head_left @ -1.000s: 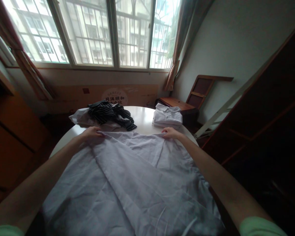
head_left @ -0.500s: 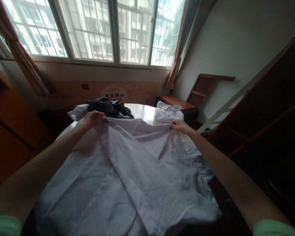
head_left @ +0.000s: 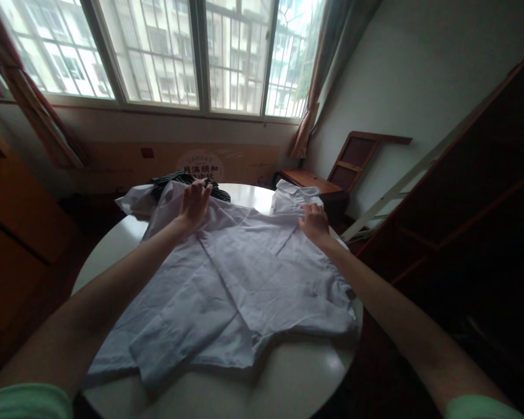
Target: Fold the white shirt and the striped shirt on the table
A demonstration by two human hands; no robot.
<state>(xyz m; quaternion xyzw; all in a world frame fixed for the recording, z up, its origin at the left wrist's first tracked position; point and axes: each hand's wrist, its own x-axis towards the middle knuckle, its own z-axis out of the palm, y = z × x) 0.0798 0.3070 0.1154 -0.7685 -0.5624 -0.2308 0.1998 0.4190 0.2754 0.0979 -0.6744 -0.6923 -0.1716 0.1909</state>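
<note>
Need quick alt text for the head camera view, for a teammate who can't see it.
A white shirt lies spread on a round white table, with the left hand and right hand flat on its far edge. Beyond sit a striped dark garment and a folded white stack, under a barred window.

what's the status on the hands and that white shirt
Left hand flat on the white cotton shirt, right hand pressing its far edge. Shirt spread on the round white table. Striped dark garment just beyond.

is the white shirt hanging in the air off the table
No, the white shirt lies spread flat on the round table, with the left hand and right hand resting on its far edge.
</note>
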